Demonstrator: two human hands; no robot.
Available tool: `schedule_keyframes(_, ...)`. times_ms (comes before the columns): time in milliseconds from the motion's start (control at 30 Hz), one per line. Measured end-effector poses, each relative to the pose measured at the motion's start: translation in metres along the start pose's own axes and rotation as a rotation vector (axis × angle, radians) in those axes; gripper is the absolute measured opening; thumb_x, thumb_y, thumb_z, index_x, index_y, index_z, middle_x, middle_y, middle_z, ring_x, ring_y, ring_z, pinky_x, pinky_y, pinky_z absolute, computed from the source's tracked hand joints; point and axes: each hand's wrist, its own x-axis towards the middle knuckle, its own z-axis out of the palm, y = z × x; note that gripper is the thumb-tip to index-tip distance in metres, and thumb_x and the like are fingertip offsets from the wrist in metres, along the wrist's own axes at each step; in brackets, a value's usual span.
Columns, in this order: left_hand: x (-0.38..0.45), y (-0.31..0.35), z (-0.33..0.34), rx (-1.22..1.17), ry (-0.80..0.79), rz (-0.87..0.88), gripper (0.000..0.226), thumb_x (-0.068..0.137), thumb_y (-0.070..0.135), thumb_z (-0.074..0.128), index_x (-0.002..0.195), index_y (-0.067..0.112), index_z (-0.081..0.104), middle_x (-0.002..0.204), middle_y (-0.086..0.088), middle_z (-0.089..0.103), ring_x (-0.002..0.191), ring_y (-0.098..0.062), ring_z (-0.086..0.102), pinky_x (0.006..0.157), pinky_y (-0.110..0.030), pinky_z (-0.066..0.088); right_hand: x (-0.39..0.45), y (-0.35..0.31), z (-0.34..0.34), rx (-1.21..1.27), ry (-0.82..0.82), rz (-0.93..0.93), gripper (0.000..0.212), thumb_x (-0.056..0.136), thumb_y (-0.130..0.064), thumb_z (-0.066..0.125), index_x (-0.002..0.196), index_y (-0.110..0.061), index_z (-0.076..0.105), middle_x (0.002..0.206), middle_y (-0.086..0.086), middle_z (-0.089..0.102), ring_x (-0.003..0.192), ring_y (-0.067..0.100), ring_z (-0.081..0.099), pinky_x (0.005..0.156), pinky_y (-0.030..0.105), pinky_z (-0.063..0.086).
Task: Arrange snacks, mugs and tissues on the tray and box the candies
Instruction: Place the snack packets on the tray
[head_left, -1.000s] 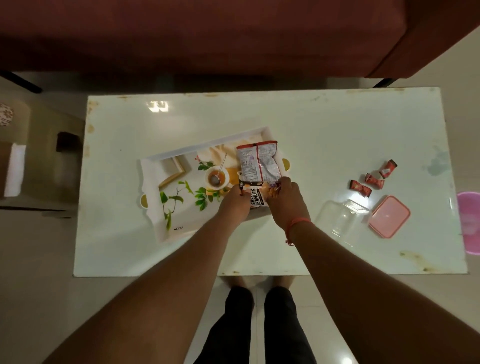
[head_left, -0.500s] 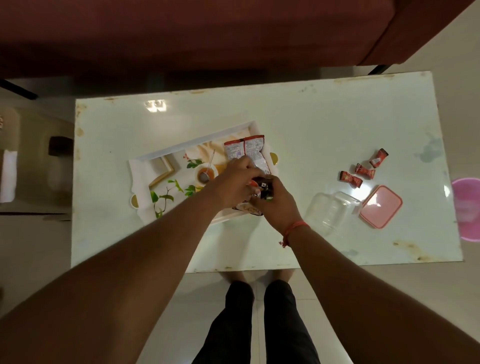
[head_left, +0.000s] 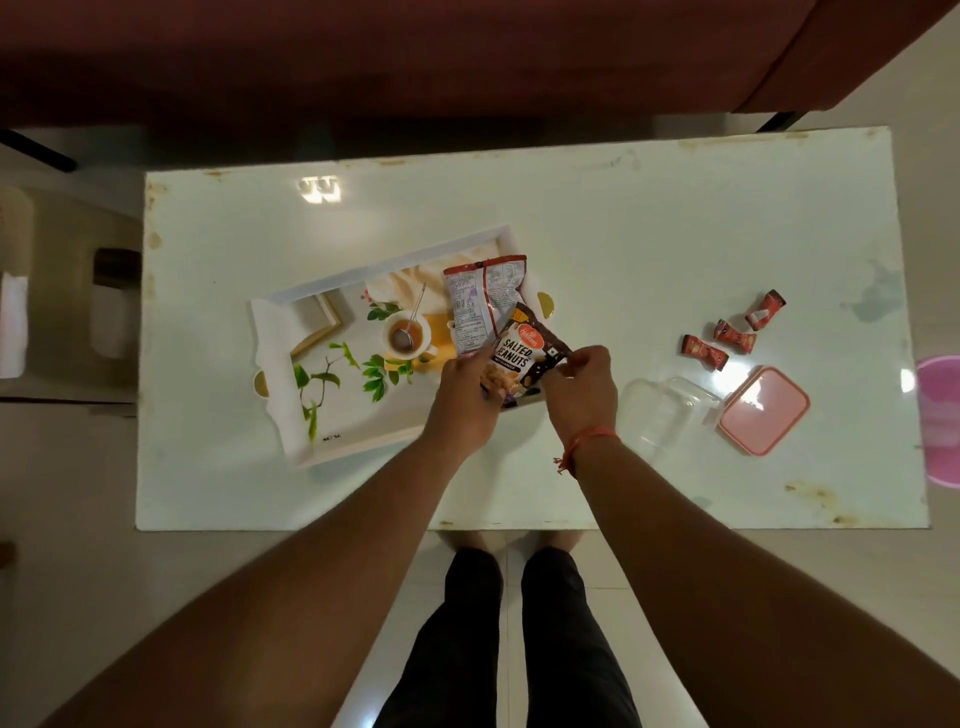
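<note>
Salted peanuts packet over tray right end, long axis tilted up-left – left hand pinching its bottom, right hand pinching its right corner.

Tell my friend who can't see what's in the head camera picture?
Two hands, left hand and right hand, hold a salted peanuts packet over a printed tray on a white table. Three wrapped candies, a clear box and a pink lid lie to the right.

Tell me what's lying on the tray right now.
On the tray: a silver-and-red snack packet, with the salted peanuts packet, held by both hands, overlapping it. The hands hide the near right corner.
</note>
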Motion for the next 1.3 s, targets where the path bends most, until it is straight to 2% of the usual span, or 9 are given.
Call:
schedule_keyframes(167,0.002,-0.002,0.007,-0.002,0.038,0.021,0.056,0.091,0.006,0.058,0.143,0.023,0.047,0.139,-0.011,0.046,0.13,-0.025,0.045,0.111,-0.043,0.042,0.014,-0.016,-0.005,-0.142,0.005,-0.232,0.033,0.097,-0.031,0.05,0.124,-0.012,0.055,0.104,0.001,0.062,0.095,0.016,0.059,0.082,0.031,0.05)
schedule_keyframes(333,0.005,-0.003,0.005,-0.248,0.092,0.022,0.036,0.095,0.025,0.055,0.131,0.026,0.058,0.128,-0.005,0.057,0.113,-0.017,0.062,0.091,-0.042,0.058,0.033,-0.03,-0.002,-0.399,-0.252,-0.2,0.025,0.094,-0.034,0.059,0.107,-0.013,0.065,0.097,0.004,0.067,0.085,0.02,0.063,0.072,0.032,0.05)
schedule_keyframes(467,-0.002,0.005,0.0,-0.73,0.257,-0.278,0.024,0.093,0.015,0.065,0.113,0.022,0.054,0.117,0.007,0.061,0.098,-0.008,0.065,0.076,-0.032,0.06,0.035,-0.026,-0.006,-0.329,-0.266,-0.179,0.018,0.093,-0.028,0.062,0.103,-0.012,0.066,0.093,0.002,0.068,0.082,0.018,0.064,0.06,0.02,0.045)
schedule_keyframes(567,-0.004,0.001,-0.001,-0.885,0.131,-0.488,0.032,0.096,0.02,0.062,0.124,0.008,0.055,0.12,-0.011,0.066,0.1,-0.022,0.069,0.082,-0.041,0.061,0.031,-0.017,-0.007,-0.298,-0.216,-0.179,0.018,0.094,-0.028,0.061,0.101,-0.012,0.065,0.092,0.002,0.067,0.087,0.021,0.063,0.069,0.025,0.043)
schedule_keyframes(800,-0.001,0.001,0.0,-0.59,0.033,-0.388,0.023,0.099,0.026,0.055,0.112,0.008,0.064,0.115,-0.012,0.07,0.101,-0.025,0.069,0.081,-0.04,0.061,0.03,-0.006,-0.012,-0.253,-0.209,-0.134,0.016,0.095,-0.025,0.06,0.103,-0.012,0.064,0.096,0.0,0.069,0.082,0.016,0.064,0.063,0.019,0.05)
schedule_keyframes(900,0.004,-0.002,0.002,-0.335,0.046,-0.322,0.019,0.096,0.03,0.057,0.093,0.014,0.068,0.102,-0.012,0.074,0.091,-0.03,0.07,0.079,-0.049,0.06,0.031,-0.006,-0.014,-0.319,-0.201,-0.169,0.018,0.097,-0.025,0.058,0.109,-0.012,0.062,0.093,-0.003,0.06,0.07,0.005,0.051,0.05,0.005,0.033)
schedule_keyframes(1000,0.005,-0.002,0.003,0.002,0.065,-0.216,0.028,0.096,0.033,0.053,0.094,0.014,0.073,0.097,-0.01,0.075,0.085,-0.029,0.068,0.076,-0.038,0.056,0.03,-0.009,-0.014,-0.346,-0.181,-0.214,0.022,0.098,-0.027,0.057,0.113,-0.012,0.06,0.096,-0.001,0.062,0.073,0.008,0.054,0.054,0.006,0.036)
schedule_keyframes(1167,0.007,0.003,0.002,0.022,0.052,-0.185,0.025,0.095,0.027,0.054,0.111,0.017,0.07,0.111,-0.006,0.074,0.102,-0.028,0.066,0.087,-0.039,0.052,0.028,-0.012,-0.01,-0.316,-0.158,-0.228,0.022,0.096,-0.026,0.059,0.115,-0.014,0.058,0.103,0.004,0.069,0.087,0.019,0.065,0.077,0.032,0.055)
schedule_keyframes(1300,0.011,0.003,0.003,-0.035,0.035,-0.199,0.026,0.094,0.026,0.056,0.113,0.015,0.07,0.112,-0.005,0.074,0.104,-0.028,0.066,0.09,-0.043,0.053,0.031,-0.014,-0.012,-0.32,-0.156,-0.226,0.024,0.096,-0.024,0.06,0.118,-0.014,0.059,0.105,0.003,0.069,0.083,0.014,0.061,0.066,0.019,0.048)
